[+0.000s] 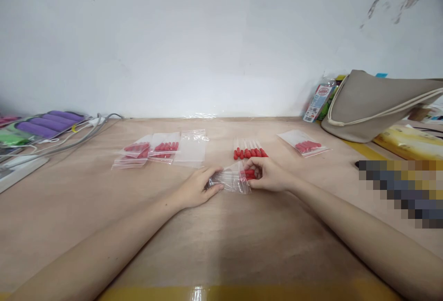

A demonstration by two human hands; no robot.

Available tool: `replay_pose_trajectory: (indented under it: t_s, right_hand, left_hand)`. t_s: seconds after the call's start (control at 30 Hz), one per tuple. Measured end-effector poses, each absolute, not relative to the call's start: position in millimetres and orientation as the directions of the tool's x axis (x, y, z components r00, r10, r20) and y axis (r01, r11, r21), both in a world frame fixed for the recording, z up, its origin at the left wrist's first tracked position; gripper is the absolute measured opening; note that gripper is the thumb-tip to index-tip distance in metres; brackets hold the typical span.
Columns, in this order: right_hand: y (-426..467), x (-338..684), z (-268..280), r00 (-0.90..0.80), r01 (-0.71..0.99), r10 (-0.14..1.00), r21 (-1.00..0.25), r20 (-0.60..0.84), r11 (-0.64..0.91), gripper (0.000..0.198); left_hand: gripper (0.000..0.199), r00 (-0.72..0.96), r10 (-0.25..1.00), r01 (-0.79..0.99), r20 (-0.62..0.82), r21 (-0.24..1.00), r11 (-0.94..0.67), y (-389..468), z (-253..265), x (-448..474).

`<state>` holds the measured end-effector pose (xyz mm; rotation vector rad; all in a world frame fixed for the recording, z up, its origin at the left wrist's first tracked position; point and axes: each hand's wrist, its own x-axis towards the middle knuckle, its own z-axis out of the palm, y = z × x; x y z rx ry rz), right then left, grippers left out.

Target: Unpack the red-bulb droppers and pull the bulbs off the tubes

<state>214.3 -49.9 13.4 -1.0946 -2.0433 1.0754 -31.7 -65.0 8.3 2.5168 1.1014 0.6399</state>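
A small clear bag (226, 180) lies low over the table, the slim pale shafts of several red-ended sticks (249, 172) showing through its plastic, their red ends at its right-hand edge. A person's left hand (203, 188) grips the clear bag's left end, thumb below and fingers above, while the right hand (268, 174) pinches the red ends between thumb and fingers; how far they sit inside the plastic cannot be told. Just beyond the clear bag, slightly to its right, a row of matching sticks (248, 154) rests side by side, red ends toward the person and pale shafts toward the wall. Beyond the clear bag and to its left lie flat clear pouches (193, 146), then a middle pile of filled pouches (164, 146) and a far-left pile of filled pouches (134, 151), red showing in both. A single filled pouch (306, 145) lies beyond the clear bag to its right. Well to the clear bag's left are a purple ribbed item (51, 124), grey cables (90, 130) and a white object (26, 170) at the table's side. Well to its right, a printed package (317, 103) leans near a taupe bag (367, 103) with pale cord trim. Beneath the clear bag spreads the brown table (166, 250); behind it rises a pale wall (207, 38).
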Motion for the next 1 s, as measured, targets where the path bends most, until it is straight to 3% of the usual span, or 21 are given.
replay_pose_trajectory:
  t_s: [0.2, 0.4, 0.57, 0.77, 0.83, 0.9, 1.0]
  right_hand:
    - [-38.7, 241.9, 18.8, -0.462, 0.186, 0.887, -0.974, 0.030, 0.130, 0.031]
    - [-30.8, 244.5, 15.8, -0.381, 0.041, 0.924, -0.999, -0.026, -0.012, 0.036]
    - [-24.6, 260.3, 34.0, -0.328, 0.098, 0.944, -0.994, 0.022, 0.057, 0.032]
    - [-11.4, 283.4, 45.3, 0.054, -0.014, 0.968, -0.969, 0.245, 0.246, 0.026]
    - [-9.2, 278.9, 39.4, 0.176, 0.042, 0.912, -0.928, 0.371, 0.370, 0.026]
    - [-8.8, 270.3, 31.9, 0.203, 0.217, 0.837, -0.857, 0.507, 0.467, 0.027]
    - [-9.9, 256.2, 23.6, 0.033, 0.527, 0.722, -0.626, 0.691, 0.576, 0.022]
  left_hand:
    - [0.039, 0.596, 0.757, 0.611, 0.267, 0.461, -0.643, -64.8, 8.4, -32.0]
    - [0.039, 0.588, 0.763, 0.624, 0.268, 0.450, -0.639, -65.3, 7.5, -32.0]
    - [0.039, 0.588, 0.762, 0.621, 0.273, 0.451, -0.641, -65.4, 6.3, -32.6]
    - [0.040, 0.605, 0.746, 0.609, 0.279, 0.441, -0.659, -63.3, 5.1, -32.9]
    - [0.041, 0.613, 0.740, 0.604, 0.277, 0.440, -0.665, -62.5, 4.7, -33.1]
    - [0.043, 0.621, 0.733, 0.598, 0.277, 0.437, -0.672, -62.4, 4.6, -33.3]
    - [0.045, 0.634, 0.719, 0.584, 0.284, 0.433, -0.687, -63.3, 5.4, -33.6]
